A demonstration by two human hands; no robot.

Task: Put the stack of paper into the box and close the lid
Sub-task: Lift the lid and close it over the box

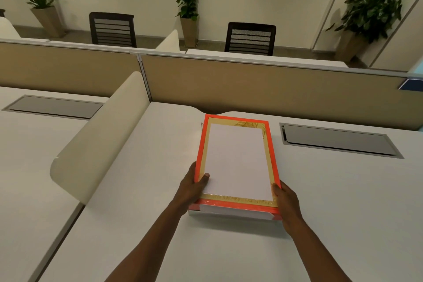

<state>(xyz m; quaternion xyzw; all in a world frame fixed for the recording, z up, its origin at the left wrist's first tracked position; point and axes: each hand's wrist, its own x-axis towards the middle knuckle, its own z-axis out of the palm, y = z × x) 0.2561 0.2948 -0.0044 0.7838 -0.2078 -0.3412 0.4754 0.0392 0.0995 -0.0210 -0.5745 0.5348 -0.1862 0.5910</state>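
Note:
An orange box [272, 144] lies lengthwise on the white desk [137, 190], in the middle of the head view. Its top shows a gold band around a white rectangle of paper [237, 160]. I cannot tell whether this face is the lid or the open inside. Under the near orange edge a white layer [233, 212] shows, like the side of a paper stack. My left hand [192, 186] grips the near left corner, thumb on the gold band and white surface. My right hand [286, 201] grips the near right corner.
A cream curved divider [100, 144] rises at the left of the desk. A tan partition [251, 84] runs along the back. A grey cable hatch [338, 139] is set in the desk to the right of the box. Chairs and potted plants stand beyond.

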